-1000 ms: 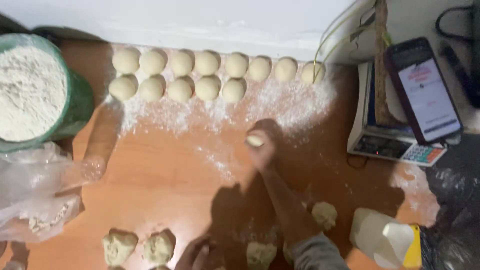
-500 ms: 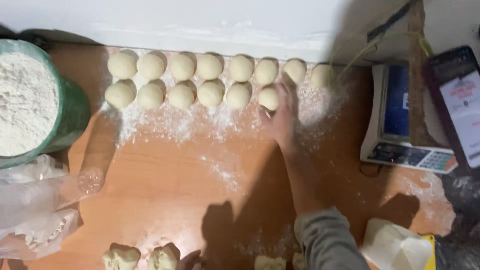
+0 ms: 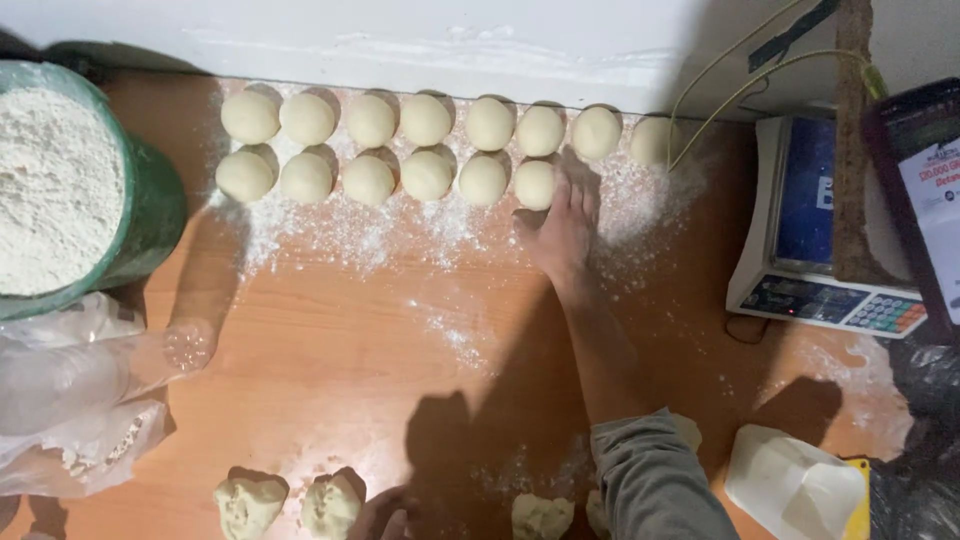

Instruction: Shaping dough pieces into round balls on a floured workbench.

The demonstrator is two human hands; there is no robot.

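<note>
Smooth round dough balls (image 3: 427, 175) lie in two rows on the floured back of the wooden table (image 3: 330, 360). My right hand (image 3: 565, 228) rests with its fingers spread on the flour. It lies just right of the last ball in the front row (image 3: 535, 185), touching or nearly touching it, and holds nothing. Only part of my left hand (image 3: 385, 517) shows at the bottom edge, beside a rough dough lump (image 3: 330, 505). Its grip is hidden. More rough lumps (image 3: 248, 503) lie along the near edge.
A green bucket (image 3: 155, 215) full of flour stands at the left, above a crumpled clear plastic bag (image 3: 70, 400). At the right are a digital scale (image 3: 820, 235), a phone (image 3: 925, 190) and cables. A white container (image 3: 795, 480) sits at the bottom right.
My right hand carried a dough ball from mid-table to the end of the front row and let it go. It now lies flat beside that ball.
</note>
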